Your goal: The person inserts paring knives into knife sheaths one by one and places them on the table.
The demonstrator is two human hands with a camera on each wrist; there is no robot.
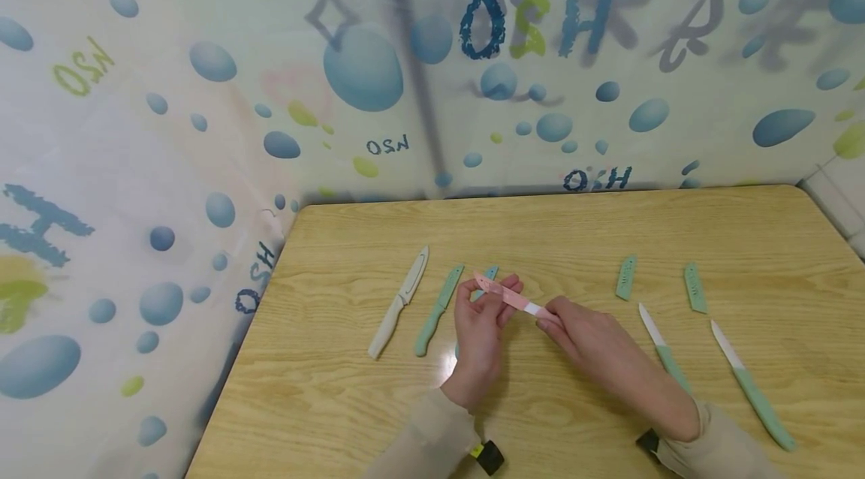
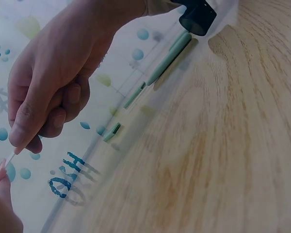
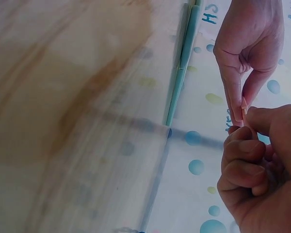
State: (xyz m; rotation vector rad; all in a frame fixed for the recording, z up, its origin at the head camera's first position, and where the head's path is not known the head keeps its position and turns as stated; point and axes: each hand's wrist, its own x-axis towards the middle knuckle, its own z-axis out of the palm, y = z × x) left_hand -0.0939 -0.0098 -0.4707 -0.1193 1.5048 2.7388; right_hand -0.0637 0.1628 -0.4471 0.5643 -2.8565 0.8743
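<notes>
Above the middle of the table, my left hand (image 1: 478, 344) pinches a pink blade sheath (image 1: 510, 297) between thumb and fingers. My right hand (image 1: 601, 340) grips the pink handle (image 1: 549, 315) of a paring knife, most of it hidden in the fingers. A short stretch of white blade (image 1: 532, 308) shows between sheath and handle; the rest of the blade is inside the sheath. In the right wrist view the left hand (image 3: 254, 48) and right hand (image 3: 266, 167) meet at the pink piece. Behind the left hand lies a partly hidden blue sheathed knife (image 1: 492, 271).
Left of the hands lie a cream sheathed knife (image 1: 399, 306) and a green sheathed knife (image 1: 439, 311). To the right are two green sheaths (image 1: 626, 278) and two bare-bladed green-handled knives (image 1: 760, 400), one partly behind the right forearm. A patterned curtain (image 1: 432, 88) hangs behind the table.
</notes>
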